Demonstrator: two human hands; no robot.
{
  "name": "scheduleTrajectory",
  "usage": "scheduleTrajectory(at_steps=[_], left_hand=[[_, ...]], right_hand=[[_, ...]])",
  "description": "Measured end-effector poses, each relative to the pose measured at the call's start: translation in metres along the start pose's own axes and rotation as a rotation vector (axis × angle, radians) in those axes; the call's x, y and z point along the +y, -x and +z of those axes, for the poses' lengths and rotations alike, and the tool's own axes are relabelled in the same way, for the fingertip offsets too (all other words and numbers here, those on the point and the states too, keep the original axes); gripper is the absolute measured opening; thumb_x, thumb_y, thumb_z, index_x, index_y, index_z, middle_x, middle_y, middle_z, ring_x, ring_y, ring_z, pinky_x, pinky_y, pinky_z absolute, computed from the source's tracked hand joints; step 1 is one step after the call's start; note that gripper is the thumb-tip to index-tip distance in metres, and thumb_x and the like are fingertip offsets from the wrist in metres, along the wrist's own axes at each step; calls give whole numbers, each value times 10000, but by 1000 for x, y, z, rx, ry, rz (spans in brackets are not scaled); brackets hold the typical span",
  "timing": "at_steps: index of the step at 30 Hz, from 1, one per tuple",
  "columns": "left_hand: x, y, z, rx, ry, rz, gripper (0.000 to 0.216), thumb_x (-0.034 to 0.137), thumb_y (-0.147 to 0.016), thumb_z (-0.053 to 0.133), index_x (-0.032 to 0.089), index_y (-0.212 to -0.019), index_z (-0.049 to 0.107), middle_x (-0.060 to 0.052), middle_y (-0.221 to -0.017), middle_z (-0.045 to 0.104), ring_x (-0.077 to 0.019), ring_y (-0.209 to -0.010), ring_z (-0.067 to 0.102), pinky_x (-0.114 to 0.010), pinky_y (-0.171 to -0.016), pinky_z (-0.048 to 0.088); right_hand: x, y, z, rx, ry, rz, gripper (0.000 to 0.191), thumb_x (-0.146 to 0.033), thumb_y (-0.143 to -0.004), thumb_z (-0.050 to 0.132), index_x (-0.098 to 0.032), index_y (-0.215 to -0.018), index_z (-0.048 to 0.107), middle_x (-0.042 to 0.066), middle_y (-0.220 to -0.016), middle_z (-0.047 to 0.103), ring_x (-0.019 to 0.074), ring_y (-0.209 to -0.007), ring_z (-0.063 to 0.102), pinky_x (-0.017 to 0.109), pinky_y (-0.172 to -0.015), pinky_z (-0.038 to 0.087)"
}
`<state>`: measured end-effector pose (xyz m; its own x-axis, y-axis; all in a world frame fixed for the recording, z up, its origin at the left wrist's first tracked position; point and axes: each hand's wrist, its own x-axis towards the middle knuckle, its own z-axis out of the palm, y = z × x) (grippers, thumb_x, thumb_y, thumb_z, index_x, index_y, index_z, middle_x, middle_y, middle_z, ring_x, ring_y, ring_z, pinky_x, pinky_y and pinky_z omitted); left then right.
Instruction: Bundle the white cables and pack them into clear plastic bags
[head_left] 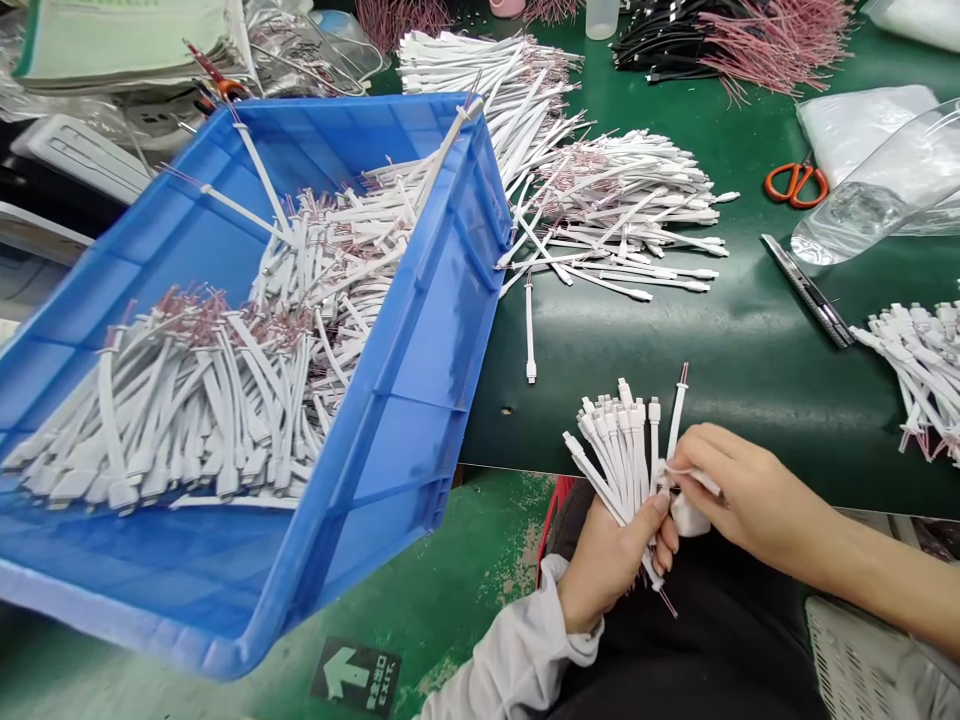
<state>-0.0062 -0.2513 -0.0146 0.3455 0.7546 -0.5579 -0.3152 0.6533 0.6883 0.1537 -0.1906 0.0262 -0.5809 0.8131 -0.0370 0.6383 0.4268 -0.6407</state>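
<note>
My left hand [611, 555] is closed around a bundle of short white cables [622, 440], their connector ends fanned upward. Pink wire ends stick out below the fingers. Close against it, my right hand [739, 490] is closed, thumb and forefinger pinching a white cable [677, 410] that stands with its wire end up. Beneath those fingers is a soft white piece [690, 517] that I cannot make out clearly. One single white cable [530, 330] lies on the green table beyond the hands.
At left, a tilted blue crate [420, 440] holds many white cables [225, 400]. A pile of white cables [622, 200] lies behind its right wall. Orange-handled scissors [796, 185], a box cutter [808, 292], clear plastic bags [870, 125] and another cable bunch [919, 350] lie at right.
</note>
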Motion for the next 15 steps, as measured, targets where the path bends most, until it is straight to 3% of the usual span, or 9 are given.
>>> scheduleTrajectory(at_steps=[2,5,7,10,13,15], left_hand=[[0,0,1,12,-18,5,395,453,-843,545,132,-615,534,4,-519,502,-63,-409,442,-187,-414,356],[0,1,3,48,-68,32,363,426,-846,539,140,-623,533,4,-510,507,-72,-414,456,-190,-428,371],[0,1,4,75,-132,61,346,395,-856,525,146,-616,531,6,-486,504,-79,-422,471,-194,-456,392],[-2,2,7,120,-198,86,364,376,-871,502,146,-590,536,2,-472,502,-80,-423,478,-197,-479,410],[-6,3,8,158,-212,103,332,380,-878,498,136,-676,595,-6,-534,545,-79,-426,484,-202,-475,415],[-8,4,8,177,-243,126,321,370,-884,492,142,-689,606,-7,-550,558,-83,-441,497,-208,-490,427]], right_hand=[[2,-1,-1,53,16,44,127,-202,-908,456,-196,-790,501,22,-757,537,150,-695,499,270,-632,397],[-1,-1,-2,-83,-62,149,107,-237,-905,498,-208,-804,516,4,-755,553,129,-660,512,241,-589,393],[-3,0,-1,-155,-75,113,108,-213,-905,490,-208,-800,516,8,-778,559,129,-684,523,239,-600,398],[0,0,-1,-44,12,4,127,-171,-899,455,-199,-782,497,24,-780,539,148,-712,512,264,-638,401],[4,0,-4,105,72,65,114,-207,-904,464,-201,-795,496,19,-752,529,152,-685,499,272,-623,392],[3,0,-7,40,15,123,92,-243,-909,490,-209,-828,517,10,-768,550,140,-675,513,256,-602,394]])
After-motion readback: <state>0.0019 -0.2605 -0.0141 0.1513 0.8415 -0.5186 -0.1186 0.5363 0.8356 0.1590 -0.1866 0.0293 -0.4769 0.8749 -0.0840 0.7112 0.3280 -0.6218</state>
